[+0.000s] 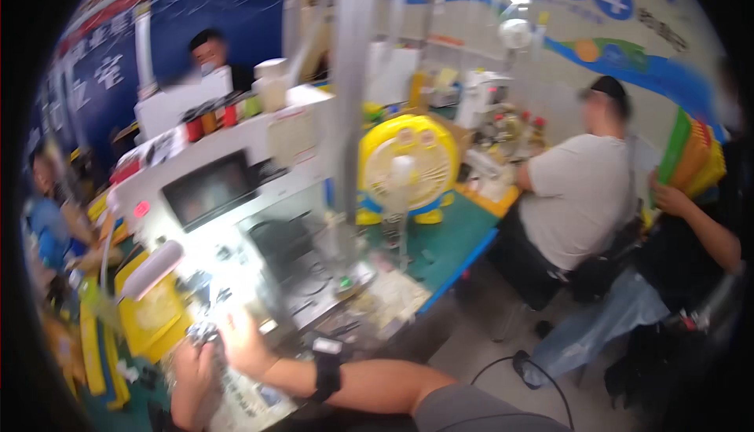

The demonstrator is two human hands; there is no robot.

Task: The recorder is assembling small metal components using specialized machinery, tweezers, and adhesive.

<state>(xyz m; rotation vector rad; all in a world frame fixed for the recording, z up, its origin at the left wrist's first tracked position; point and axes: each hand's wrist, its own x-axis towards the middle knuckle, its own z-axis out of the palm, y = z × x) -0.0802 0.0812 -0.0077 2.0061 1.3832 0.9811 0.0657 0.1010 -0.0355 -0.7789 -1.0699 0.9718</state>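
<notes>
At the lower left of the head view my hands are close together over the bench, under bright lamp glare. My left hand (191, 369) is closed, fingertips at a small grey, shiny thing (206, 331) whose kind I cannot make out. Against its other side my right hand (243, 345) is closed too, fingers washed out by light; a black band (327, 369) circles that wrist. Beneath my hands lies a pale printed sheet (251, 400). A lamp with a whitish cylindrical head (153, 269) hangs just beyond them.
Yellow trays (149, 306) lie left of my hands. A dark screen (210, 188) leans on a white partition ahead. A yellow fan (408, 169) stands on the green bench (440, 263). One person (577, 188) sits right; another holds coloured folders (691, 157). A cable (561, 393) crosses the floor.
</notes>
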